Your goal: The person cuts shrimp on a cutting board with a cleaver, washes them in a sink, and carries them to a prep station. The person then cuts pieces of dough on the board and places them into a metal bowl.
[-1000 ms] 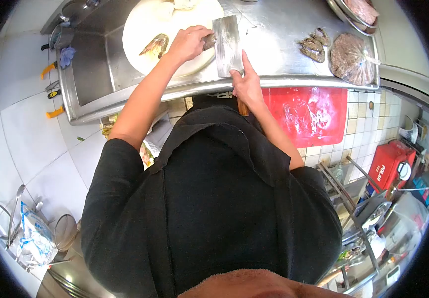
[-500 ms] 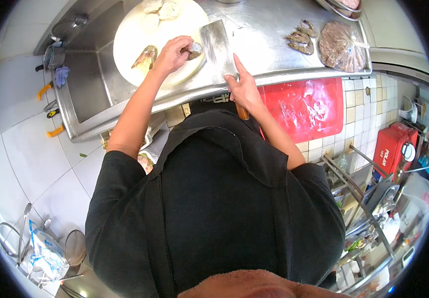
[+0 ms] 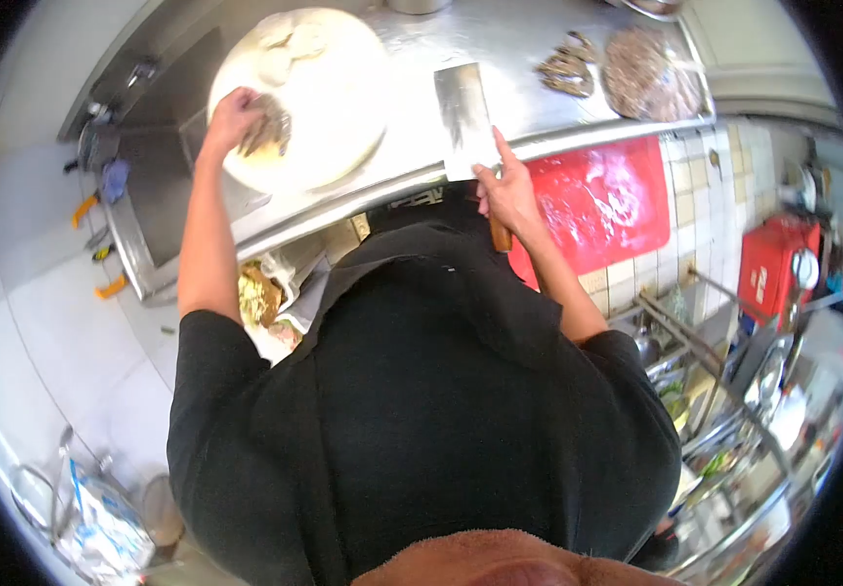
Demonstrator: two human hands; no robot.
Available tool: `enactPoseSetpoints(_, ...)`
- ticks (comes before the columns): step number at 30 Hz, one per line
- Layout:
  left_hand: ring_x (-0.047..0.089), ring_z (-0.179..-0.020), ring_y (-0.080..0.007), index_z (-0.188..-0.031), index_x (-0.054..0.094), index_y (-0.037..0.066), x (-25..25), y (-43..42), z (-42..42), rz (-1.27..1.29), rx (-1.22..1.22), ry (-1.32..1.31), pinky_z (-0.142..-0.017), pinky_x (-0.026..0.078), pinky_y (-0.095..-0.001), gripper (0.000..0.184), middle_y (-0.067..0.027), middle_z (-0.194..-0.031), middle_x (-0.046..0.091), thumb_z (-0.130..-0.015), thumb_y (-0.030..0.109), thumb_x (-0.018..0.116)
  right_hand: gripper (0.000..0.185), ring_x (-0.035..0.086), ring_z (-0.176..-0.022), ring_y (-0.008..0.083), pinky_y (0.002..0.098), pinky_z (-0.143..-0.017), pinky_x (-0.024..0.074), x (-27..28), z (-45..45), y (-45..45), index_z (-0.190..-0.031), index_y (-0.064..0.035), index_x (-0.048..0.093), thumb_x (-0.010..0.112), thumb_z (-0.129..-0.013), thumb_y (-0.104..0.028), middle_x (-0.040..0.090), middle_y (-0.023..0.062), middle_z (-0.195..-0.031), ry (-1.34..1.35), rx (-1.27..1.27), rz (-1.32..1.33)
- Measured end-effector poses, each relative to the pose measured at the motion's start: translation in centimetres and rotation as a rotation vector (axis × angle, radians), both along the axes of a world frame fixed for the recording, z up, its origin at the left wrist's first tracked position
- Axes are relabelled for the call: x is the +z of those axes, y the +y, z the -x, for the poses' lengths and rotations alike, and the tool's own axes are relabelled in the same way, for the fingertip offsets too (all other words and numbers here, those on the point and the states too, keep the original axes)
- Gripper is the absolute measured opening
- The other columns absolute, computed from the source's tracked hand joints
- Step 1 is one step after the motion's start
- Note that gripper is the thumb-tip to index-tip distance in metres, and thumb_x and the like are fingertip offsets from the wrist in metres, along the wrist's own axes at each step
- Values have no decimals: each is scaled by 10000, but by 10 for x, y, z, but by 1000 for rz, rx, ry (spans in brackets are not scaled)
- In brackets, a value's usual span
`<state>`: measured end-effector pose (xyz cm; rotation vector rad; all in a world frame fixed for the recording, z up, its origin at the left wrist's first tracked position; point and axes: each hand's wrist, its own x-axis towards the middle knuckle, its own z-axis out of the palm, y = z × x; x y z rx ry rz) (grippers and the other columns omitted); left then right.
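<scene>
My left hand [image 3: 233, 121] is over the left side of a round white cutting board [image 3: 343, 127]. Its fingers are closed at grey-brown, striped prawns [image 3: 269, 127]; blur hides the exact grip. Over the counter edge, my right hand [image 3: 513, 195] is wrapped round a cleaver [image 3: 463, 109] near where blade meets wooden handle, the broad blade pointing away from me. Pale, flattened pieces [image 3: 280, 61] lie at the far side of the board. More striped prawns [image 3: 566, 66] lie on the steel counter at right.
A plastic bag of brownish contents [image 3: 648, 76] sits on the counter's right end. A steel sink [image 3: 153, 195] is left of the board. Below the counter are a red tub [image 3: 602, 200] and a bag of scraps [image 3: 260, 293]. A metal rack [image 3: 710, 366] stands at right.
My left hand has moved left across the board with the prawn, to the prawns lying there. The cleaver has shifted slightly right and nearer me in view, still in my right hand.
</scene>
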<state>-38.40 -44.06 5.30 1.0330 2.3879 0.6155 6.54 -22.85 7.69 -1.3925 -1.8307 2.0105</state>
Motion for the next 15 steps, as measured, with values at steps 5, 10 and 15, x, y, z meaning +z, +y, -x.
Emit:
enactPoseSetpoints(5, 616, -1224, -325, -1212, 687, 37, 13, 65, -49, -139, -85, 480, -1027, 488, -386, 355, -179, -1279, 669, -865, 109, 695, 736, 540, -467, 132, 302, -438, 476, -6, -37, 5, -1619, -89, 236, 580, -969, -84, 575, 70, -670, 40, -179, -36)
enactPoseSetpoints(10, 630, -1175, -326, -1105, 736, 43, -9, 227, -184, -404, -419, -25, -1027, 484, -398, 274, -167, -1191, 699, -864, 173, 735, 743, 542, -507, 116, 275, -422, 461, -5, -72, 13, -1618, -86, 238, 565, -956, 0, 574, 43, -710, 76, -460, -112)
enactPoseSetpoints(15, 652, -1076, -347, -1062, 734, 43, -31, 377, -286, -370, -790, 57, -965, 506, -453, 253, -122, -1107, 727, -899, 215, 646, 740, 528, -529, 100, 268, -436, 470, -26, -125, 18, -1620, -90, 236, 562, -961, 4, 584, 37, -761, 21, -645, -160)
